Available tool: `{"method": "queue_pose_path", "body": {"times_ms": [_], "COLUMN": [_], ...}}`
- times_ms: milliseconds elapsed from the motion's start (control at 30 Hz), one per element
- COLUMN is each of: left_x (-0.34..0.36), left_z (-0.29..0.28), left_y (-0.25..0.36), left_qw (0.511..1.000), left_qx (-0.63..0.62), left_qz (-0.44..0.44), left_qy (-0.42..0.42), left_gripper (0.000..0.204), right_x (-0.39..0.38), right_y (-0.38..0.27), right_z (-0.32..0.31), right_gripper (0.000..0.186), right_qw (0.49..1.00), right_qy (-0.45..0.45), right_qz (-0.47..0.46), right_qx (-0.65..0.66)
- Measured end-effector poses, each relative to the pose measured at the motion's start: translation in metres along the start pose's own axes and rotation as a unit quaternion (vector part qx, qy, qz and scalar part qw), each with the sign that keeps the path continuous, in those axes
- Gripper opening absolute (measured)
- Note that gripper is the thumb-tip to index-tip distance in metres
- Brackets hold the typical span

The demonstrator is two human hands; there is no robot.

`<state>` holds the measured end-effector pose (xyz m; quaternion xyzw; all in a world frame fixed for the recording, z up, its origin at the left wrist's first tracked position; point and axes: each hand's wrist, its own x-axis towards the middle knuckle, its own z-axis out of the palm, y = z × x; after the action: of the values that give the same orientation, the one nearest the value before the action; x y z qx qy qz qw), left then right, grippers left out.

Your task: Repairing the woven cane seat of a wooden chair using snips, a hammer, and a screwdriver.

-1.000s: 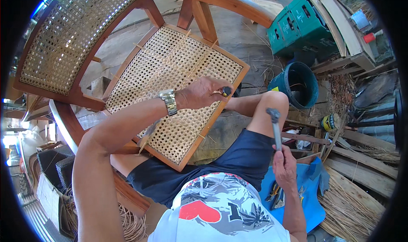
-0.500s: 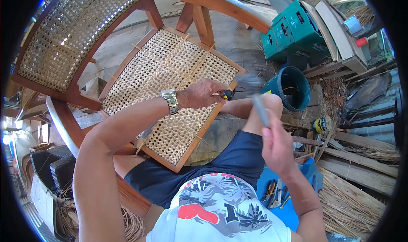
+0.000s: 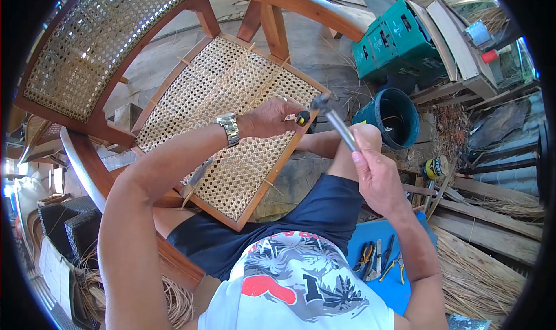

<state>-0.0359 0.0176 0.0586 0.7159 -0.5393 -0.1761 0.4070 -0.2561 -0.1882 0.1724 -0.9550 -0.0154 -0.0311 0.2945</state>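
Cane seat (image 3: 223,78) is lying under the left hand (image 3: 271,118) clasping a dark-ended tool (image 3: 303,118); the right hand (image 3: 379,178), grasping a hammer (image 3: 340,128), is coming nearer, setting both tools close.

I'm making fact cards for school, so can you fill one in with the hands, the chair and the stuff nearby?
Left hand: grips a black-ended tool over the seat
Left wrist: metal watch
Right hand: holds a hammer, its head close to that tool
Seat: woven cane, wooden frame
Chair back: woven cane panel, wooden frame
Blue mat: several hand tools on it
Also around: green crate, green bucket
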Motion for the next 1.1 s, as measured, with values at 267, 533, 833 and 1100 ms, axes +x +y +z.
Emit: {"method": "queue_pose_path", "body": {"times_ms": [267, 533, 833, 1100], "left_x": [-0.001, 0.002, 0.046, 0.026], "left_z": [-0.006, -0.001, -0.015, 0.087], "left_y": [0.003, -0.006, -0.001, 0.008], "left_qw": [0.998, 1.0, 0.962, 0.906], "left_qx": [0.009, 0.009, -0.081, -0.281], "left_qz": [-0.06, -0.016, -0.146, -0.215], "left_qy": [-0.019, -0.001, -0.214, 0.234], "left_gripper": [0.026, 0.029, 0.032, 0.038], "right_x": [0.012, 0.002, -0.092, -0.111], "right_y": [-0.001, 0.011, 0.049, 0.064], "right_z": [0.004, -0.002, 0.022, 0.042], "right_gripper": [0.046, 0.044, 0.039, 0.038], "right_qw": [0.999, 0.999, 0.897, 0.877], "right_qy": [-0.011, 0.022, 0.113, 0.115], "right_qz": [-0.025, -0.028, 0.306, 0.34], "right_qx": [0.031, -0.034, 0.298, 0.318]}}
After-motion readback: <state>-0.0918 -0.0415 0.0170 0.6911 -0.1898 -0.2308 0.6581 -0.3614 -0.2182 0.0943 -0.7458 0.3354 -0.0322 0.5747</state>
